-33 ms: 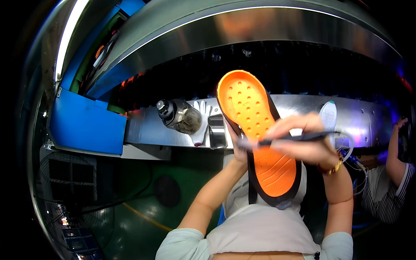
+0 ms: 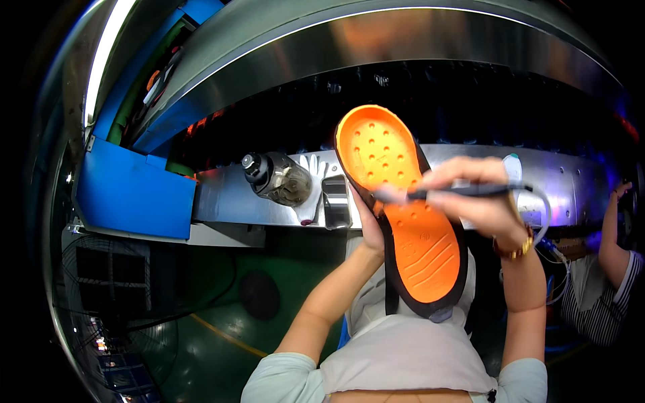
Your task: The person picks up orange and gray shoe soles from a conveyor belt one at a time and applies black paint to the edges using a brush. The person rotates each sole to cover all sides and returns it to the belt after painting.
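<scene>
An orange shoe sole (image 2: 428,265) with a black rim stands lengthwise over my lap, its dimpled wide end away from me. My left hand (image 2: 371,227) grips it by the left edge, partly hidden under it. In my right hand (image 2: 478,201) is a dark-handled brush (image 2: 470,191), pinched between thumb and fingers. A clear tube (image 2: 545,218) runs from the handle's rear end. The blurred brush tip lies across the left side of the sole's dimpled part, close to its surface.
On the metal ledge are a dark translucent bottle (image 2: 285,181), a white glove (image 2: 314,191) and a phone-like dark rectangle (image 2: 336,201). A pale sole-shaped piece (image 2: 514,168) lies behind my right hand. At far right a co-worker's arm (image 2: 613,232) shows. A fan (image 2: 111,282) stands lower left.
My right hand has moved the brush up the sole, away from me, from its middle onto the dimpled part. The sole and my left hand have hardly moved.
</scene>
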### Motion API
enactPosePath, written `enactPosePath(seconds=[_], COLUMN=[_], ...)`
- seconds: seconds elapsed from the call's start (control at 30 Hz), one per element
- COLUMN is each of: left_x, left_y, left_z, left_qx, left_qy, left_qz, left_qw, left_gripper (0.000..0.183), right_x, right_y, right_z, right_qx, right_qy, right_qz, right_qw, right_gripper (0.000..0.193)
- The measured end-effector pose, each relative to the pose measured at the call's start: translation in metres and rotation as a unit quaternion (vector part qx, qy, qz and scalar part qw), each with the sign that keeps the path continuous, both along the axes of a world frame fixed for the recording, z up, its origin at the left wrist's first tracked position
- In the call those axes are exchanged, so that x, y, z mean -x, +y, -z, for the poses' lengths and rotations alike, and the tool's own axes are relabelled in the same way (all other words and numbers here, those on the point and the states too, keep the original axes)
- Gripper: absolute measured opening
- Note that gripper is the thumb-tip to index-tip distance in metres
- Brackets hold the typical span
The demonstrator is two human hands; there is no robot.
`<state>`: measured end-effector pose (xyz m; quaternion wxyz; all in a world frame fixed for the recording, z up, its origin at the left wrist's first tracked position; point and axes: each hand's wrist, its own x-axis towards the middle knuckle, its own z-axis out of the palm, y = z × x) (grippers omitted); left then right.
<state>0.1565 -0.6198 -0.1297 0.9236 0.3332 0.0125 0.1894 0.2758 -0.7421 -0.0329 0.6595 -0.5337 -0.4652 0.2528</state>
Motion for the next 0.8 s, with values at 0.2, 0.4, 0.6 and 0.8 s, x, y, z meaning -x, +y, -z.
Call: enactPosePath(seconds=[0.2,0.4,0.6,0.8], left_x=[-0.004,-0.021,-0.02,-0.013], left_y=[0.01,0.031,0.045,0.056], left_z=[-0.018,-0.008,-0.024,-0.043], left_qx=[0.112,0.103,0.043,0.017], left_qy=[0.039,-0.114,-0.046,-0.055], left_qz=[-0.004,-0.078,-0.206,-0.199], left_qw=[0.993,0.985,0.976,0.978], left_gripper=[0.083,0.084,0.09,0.092], right_x=[0.006,0.003,0.004,0.007], right_y=[-0.007,-0.009,-0.02,-0.037], right_z=[0.003,0.015,0.012,0.012], right_qx=[-0.013,0.0,0.012,-0.025], right_qy=[-0.102,-0.066,0.018,0.007], right_qz=[-0.084,-0.048,-0.052,-0.174], right_qw=[0.991,0.997,0.998,0.984], right_gripper=[0.015,0.015,0.017,0.021])
